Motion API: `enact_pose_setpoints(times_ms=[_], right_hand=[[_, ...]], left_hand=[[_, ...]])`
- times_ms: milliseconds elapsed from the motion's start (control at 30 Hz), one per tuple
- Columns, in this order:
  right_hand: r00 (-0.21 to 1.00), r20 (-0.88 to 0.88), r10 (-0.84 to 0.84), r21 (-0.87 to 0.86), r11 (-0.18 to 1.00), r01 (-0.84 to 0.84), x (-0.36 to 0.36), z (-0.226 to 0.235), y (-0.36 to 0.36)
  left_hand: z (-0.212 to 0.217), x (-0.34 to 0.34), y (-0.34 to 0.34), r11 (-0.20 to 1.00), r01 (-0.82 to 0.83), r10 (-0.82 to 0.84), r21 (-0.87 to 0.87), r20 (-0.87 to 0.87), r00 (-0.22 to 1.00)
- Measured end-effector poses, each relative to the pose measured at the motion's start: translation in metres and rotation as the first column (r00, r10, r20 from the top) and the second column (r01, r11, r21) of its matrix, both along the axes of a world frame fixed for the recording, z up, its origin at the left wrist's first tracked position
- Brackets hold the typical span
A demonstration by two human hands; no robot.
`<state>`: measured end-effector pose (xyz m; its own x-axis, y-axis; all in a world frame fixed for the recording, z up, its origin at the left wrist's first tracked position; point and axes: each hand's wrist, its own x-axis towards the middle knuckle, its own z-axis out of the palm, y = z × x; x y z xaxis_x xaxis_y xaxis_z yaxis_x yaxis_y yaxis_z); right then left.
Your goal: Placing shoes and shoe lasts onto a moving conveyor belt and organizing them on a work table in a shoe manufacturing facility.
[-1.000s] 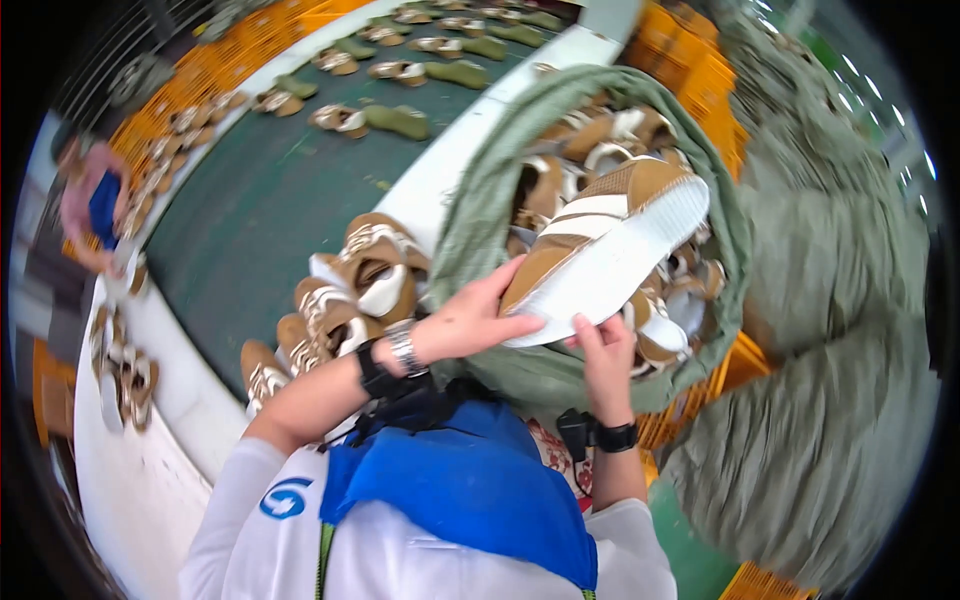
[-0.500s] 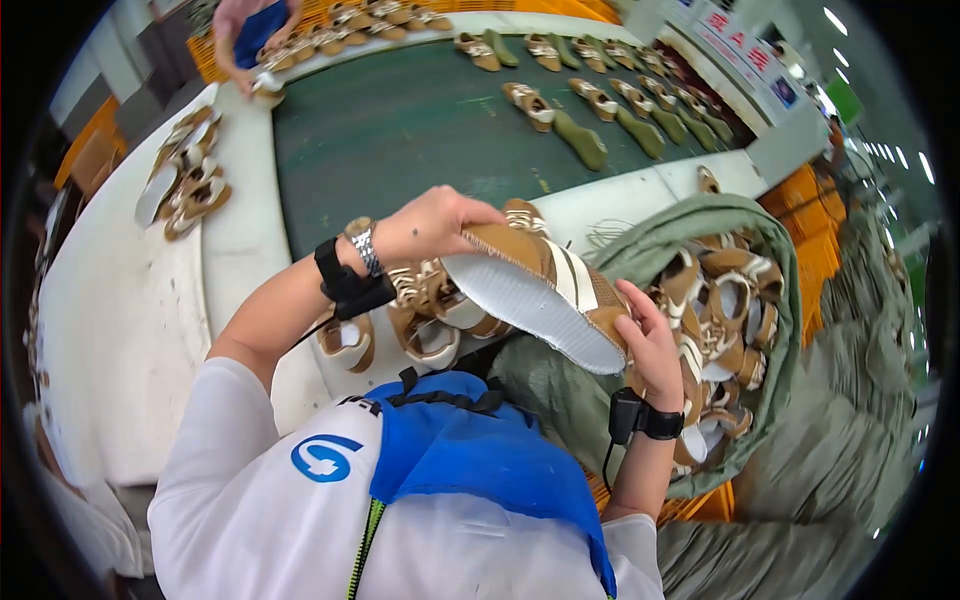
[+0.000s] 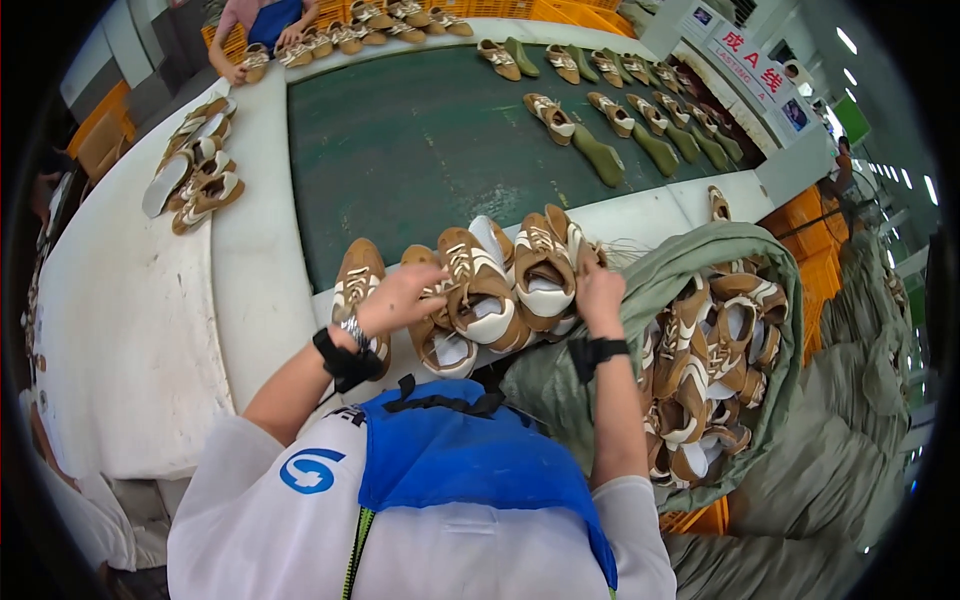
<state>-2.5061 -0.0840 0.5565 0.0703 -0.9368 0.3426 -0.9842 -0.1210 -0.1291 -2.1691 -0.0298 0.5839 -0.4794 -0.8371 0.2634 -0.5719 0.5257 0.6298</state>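
A row of brown-and-white lace-up sneakers stands on the white ledge before me. My left hand reaches over a sneaker at the row's left part, its fingers stretched toward the laces of the neighbouring sneaker. At the right end, my right hand grips the heel end of a sneaker; its fingers partly hide that shoe. Between the hands sits another sneaker, heel toward me. Under my left wrist stands the leftmost sneaker.
Beyond the ledge runs a green conveyor belt bearing sneakers and green shoe lasts. To my right, a green sack is full of sneakers. More shoes lie on the left white table. At the far left a co-worker's hands touch shoes.
The sneaker held up sole-outward between both hands is now down at the row. My left hand has lowered over the shoes, and my right hand has moved forward to the row's right end.
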Motion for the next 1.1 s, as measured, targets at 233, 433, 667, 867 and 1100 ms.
enact_pose_setpoints(times_ms=[233, 433, 667, 867, 1100], right_hand=[[0.996, 0.066, -0.057, -0.232, 0.97, 0.071, 0.014, 0.022, 0.04], [0.982, 0.19, -0.019, -0.16, 0.986, 0.05, 0.006, 0.014, 0.057], [0.561, 0.8, -0.212, -0.274, 0.704, 0.656, -0.14, 0.065, 0.17], [0.159, 0.598, -0.786, -0.039, 0.169, 0.985, -0.342, 0.001, 0.276], [-0.031, 0.557, -0.83, 0.326, 0.184, 0.927, -0.419, -0.047, 0.274]], left_hand=[[0.003, -0.028, 0.01, 0.995, 0.096, -0.096, 0.007, -0.034, 0.995], [0.005, -0.081, -0.01, 0.981, 0.167, -0.158, -0.099, 0.088, 0.984], [0.02, -0.124, -0.012, 0.949, 0.29, -0.272, -0.126, 0.142, 0.952], [0.035, -0.137, 0.001, 0.945, 0.306, -0.29, -0.112, 0.136, 0.947], [0.05, -0.148, 0.012, 0.966, 0.239, -0.222, -0.094, 0.166, 0.961]])
